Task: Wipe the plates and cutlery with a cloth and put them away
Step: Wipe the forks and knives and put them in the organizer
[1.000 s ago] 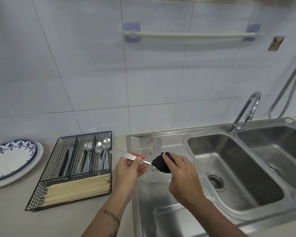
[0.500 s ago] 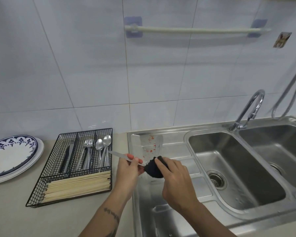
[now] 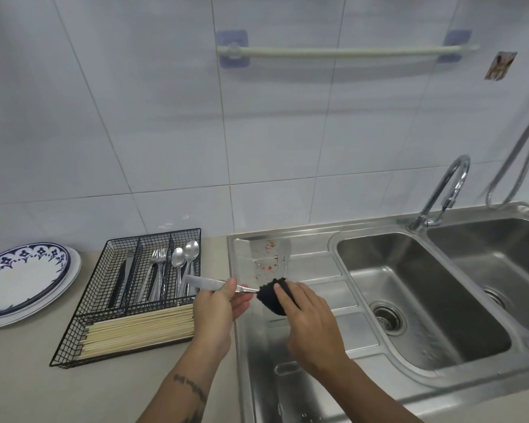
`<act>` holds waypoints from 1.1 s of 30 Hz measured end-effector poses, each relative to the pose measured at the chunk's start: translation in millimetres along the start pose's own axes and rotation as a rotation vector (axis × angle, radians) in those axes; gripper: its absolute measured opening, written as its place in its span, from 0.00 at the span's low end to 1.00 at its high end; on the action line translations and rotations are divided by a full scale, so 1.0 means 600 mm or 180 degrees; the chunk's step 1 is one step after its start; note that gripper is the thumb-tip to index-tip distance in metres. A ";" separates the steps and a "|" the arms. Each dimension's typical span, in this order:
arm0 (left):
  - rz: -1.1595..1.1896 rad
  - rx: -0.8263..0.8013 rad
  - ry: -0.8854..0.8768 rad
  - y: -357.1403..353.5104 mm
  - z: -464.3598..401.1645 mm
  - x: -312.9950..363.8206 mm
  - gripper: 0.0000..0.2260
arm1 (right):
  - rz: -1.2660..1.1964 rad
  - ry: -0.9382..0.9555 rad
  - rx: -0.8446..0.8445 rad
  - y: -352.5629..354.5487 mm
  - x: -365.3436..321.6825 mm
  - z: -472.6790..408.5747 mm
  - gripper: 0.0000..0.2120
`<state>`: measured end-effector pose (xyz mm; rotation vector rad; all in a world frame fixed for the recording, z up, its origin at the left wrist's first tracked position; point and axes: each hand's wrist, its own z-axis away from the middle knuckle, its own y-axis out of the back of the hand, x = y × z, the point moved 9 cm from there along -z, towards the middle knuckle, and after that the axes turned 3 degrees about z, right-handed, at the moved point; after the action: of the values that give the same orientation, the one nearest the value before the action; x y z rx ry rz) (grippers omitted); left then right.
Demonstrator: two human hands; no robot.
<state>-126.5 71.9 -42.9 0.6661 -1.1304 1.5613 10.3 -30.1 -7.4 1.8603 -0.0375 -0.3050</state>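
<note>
My left hand (image 3: 219, 306) pinches a steel piece of cutlery (image 3: 205, 283) near its middle, with its flat end pointing left over the wire tray. The other end is buried in a black cloth (image 3: 271, 297) that my right hand (image 3: 306, 315) squeezes around it, above the sink's drainboard (image 3: 306, 267). A black wire cutlery tray (image 3: 74, 349) on the counter holds knives, forks (image 3: 158, 271), spoons (image 3: 185, 257) and a bundle of chopsticks (image 3: 138, 331). Two stacked plates (image 3: 25, 279), the upper one blue-patterned, lie at the far left.
A steel double sink (image 3: 422, 300) with a curved tap (image 3: 443, 190) fills the right side. Another piece of cutlery (image 3: 283, 261) lies on the drainboard among red specks. A towel rail (image 3: 342, 51) hangs on the tiled wall. A hose (image 3: 519, 154) hangs at the right.
Both hands have stayed close together with the cloth over the cutlery end; the cloth has shifted slightly along it. The view has tilted a little.
</note>
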 end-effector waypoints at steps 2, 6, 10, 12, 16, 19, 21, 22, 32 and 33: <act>0.0090 0.0143 0.0086 0.015 0.000 -0.008 0.05 | -0.0039 0.0058 -0.0024 -0.005 -0.014 -0.003 0.41; 0.0165 0.0361 0.0052 0.043 -0.008 -0.005 0.05 | 0.0060 0.0500 -0.0058 -0.024 -0.066 -0.015 0.41; 0.0000 0.0784 -0.0226 0.107 -0.031 0.020 0.06 | 0.0211 0.0524 -0.0261 -0.045 -0.060 -0.035 0.40; -0.0107 0.0979 -0.0305 0.146 -0.050 0.034 0.06 | 0.0254 0.0696 -0.0190 -0.048 -0.078 -0.049 0.39; -0.0306 0.1109 -0.0313 0.204 -0.087 0.075 0.08 | 0.0260 0.0917 -0.0074 -0.053 -0.114 -0.086 0.38; -0.0568 0.1158 -0.0289 0.249 -0.126 0.117 0.11 | 0.0277 0.0969 -0.0073 -0.060 -0.127 -0.111 0.38; -0.0831 0.1185 -0.0300 0.275 -0.156 0.145 0.13 | 0.0277 0.0955 -0.0048 -0.067 -0.130 -0.126 0.37; -0.1022 0.1222 -0.0319 0.288 -0.174 0.159 0.13 | 0.0264 0.0928 -0.0037 -0.070 -0.130 -0.133 0.36; -0.2537 0.1197 -0.0264 0.309 -0.312 0.243 0.16 | 0.0066 0.0778 -0.0053 -0.113 -0.095 -0.165 0.39; -0.2563 0.1184 -0.0267 0.306 -0.318 0.240 0.13 | 0.0058 0.0748 -0.0028 -0.115 -0.086 -0.165 0.39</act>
<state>-317.6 304.4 -54.8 1.2586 -0.5023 1.0383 -25.9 92.8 -35.4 1.8748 0.1077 -0.0723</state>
